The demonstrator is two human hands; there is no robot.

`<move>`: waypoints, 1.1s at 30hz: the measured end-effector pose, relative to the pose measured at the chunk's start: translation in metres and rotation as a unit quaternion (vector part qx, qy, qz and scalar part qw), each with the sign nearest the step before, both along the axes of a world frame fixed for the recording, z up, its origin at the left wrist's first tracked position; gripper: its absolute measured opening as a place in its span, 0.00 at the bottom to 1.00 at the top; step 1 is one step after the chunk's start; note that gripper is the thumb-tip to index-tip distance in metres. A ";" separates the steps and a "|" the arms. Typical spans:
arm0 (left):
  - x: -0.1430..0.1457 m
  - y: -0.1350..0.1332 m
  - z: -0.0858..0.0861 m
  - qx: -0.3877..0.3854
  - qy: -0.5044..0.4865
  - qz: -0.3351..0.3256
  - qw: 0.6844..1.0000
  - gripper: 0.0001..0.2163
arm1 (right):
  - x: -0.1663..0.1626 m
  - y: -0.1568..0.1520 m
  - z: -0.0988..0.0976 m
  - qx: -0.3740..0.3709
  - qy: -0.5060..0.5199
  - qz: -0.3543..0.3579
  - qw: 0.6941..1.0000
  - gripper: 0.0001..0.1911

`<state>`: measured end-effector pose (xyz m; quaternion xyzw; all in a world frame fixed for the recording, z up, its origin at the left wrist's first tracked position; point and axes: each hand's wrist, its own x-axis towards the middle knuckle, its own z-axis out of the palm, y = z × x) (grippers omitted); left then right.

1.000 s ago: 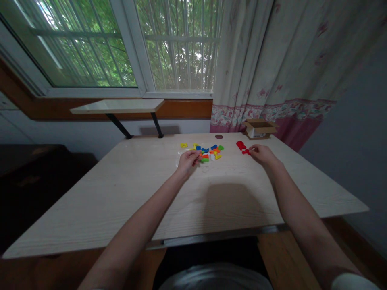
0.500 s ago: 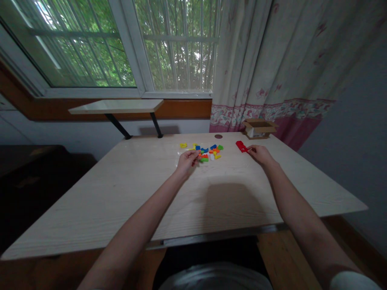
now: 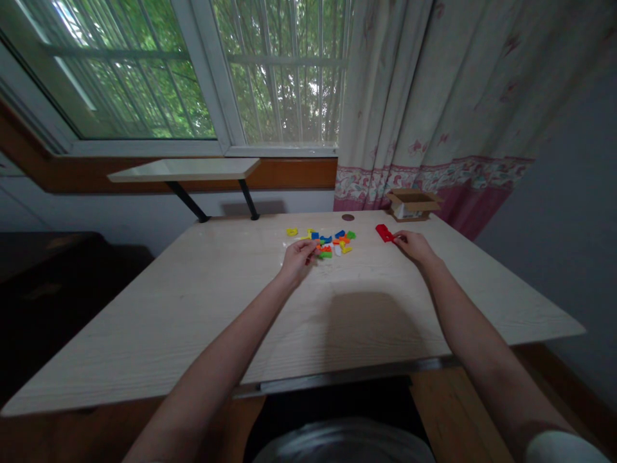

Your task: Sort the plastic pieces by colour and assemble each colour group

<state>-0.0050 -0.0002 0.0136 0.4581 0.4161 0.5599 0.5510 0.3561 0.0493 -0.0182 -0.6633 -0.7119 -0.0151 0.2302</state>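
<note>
On the table lies a loose group of small plastic pieces: yellow (image 3: 292,231), blue (image 3: 326,240), green (image 3: 351,235), orange (image 3: 344,239) and white (image 3: 338,251). My left hand (image 3: 297,258) is at the near left side of this group, fingers pinched together beside a green piece (image 3: 326,255). Whatever sits between those fingertips is too small to make out. Off to the right is a flat red plastic piece (image 3: 384,233). The thumb and fingers of my right hand (image 3: 413,245) pinch its near right end.
An open cardboard box (image 3: 413,204) stands at the table's back right corner. A dark round disc (image 3: 348,217) lies near the back edge. At the back left a raised shelf (image 3: 187,169) rests on black legs. Behind are a window and a curtain (image 3: 380,128).
</note>
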 end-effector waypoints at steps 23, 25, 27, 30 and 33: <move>0.002 -0.001 0.001 -0.002 -0.005 0.002 1.000 0.14 | 0.000 0.001 -0.001 -0.015 0.007 -0.003 1.000 0.14; 0.001 -0.001 0.001 -0.002 0.000 0.002 1.000 0.14 | 0.000 0.000 -0.001 -0.017 0.013 -0.001 1.000 0.15; 0.001 -0.001 0.002 -0.001 0.001 0.003 1.000 0.14 | -0.001 0.000 0.001 -0.016 0.013 -0.002 1.000 0.15; 0.001 0.000 0.002 0.000 0.003 0.006 1.000 0.13 | -0.002 -0.002 0.004 -0.001 0.003 -0.010 1.000 0.15; -0.001 0.001 0.000 0.001 0.007 0.014 1.000 0.13 | -0.007 -0.004 0.008 0.040 -0.001 -0.017 0.999 0.15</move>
